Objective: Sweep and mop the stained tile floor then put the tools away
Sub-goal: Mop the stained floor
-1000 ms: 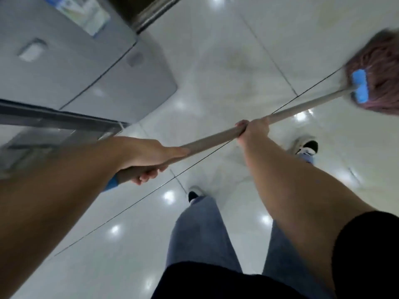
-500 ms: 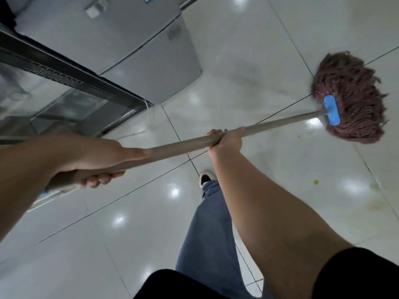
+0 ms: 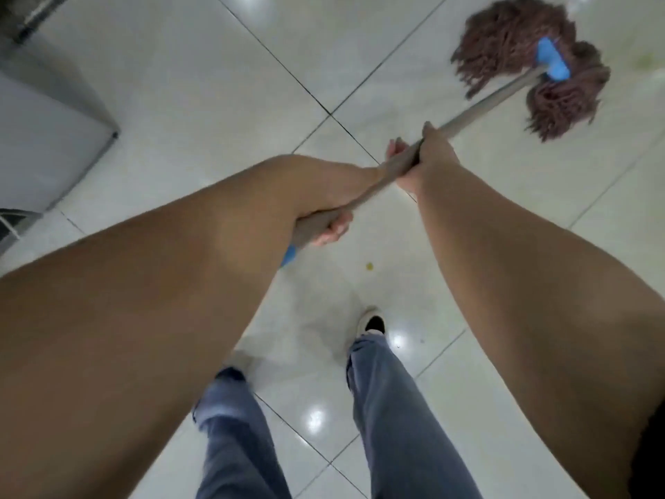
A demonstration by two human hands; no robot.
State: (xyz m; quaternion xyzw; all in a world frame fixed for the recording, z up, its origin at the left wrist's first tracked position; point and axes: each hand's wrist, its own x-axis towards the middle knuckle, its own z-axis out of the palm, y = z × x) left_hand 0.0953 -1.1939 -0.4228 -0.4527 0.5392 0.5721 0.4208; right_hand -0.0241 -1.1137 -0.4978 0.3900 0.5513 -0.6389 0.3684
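Head view: both hands on the mop handle (image 3: 482,102), left hand (image 3: 334,214) curled round its lower end mid-frame, right hand (image 3: 428,156) wrapped round it higher up. Mop head (image 3: 521,59) on the tile floor (image 3: 216,102), upper right. Best to draw the strands over the yellow speck (image 3: 369,266) at centre and the faint greenish stain (image 3: 644,59) far right, pressing down. Grey cabinet (image 3: 43,145) at left edge, own shoe (image 3: 372,324) below could block the stroke.
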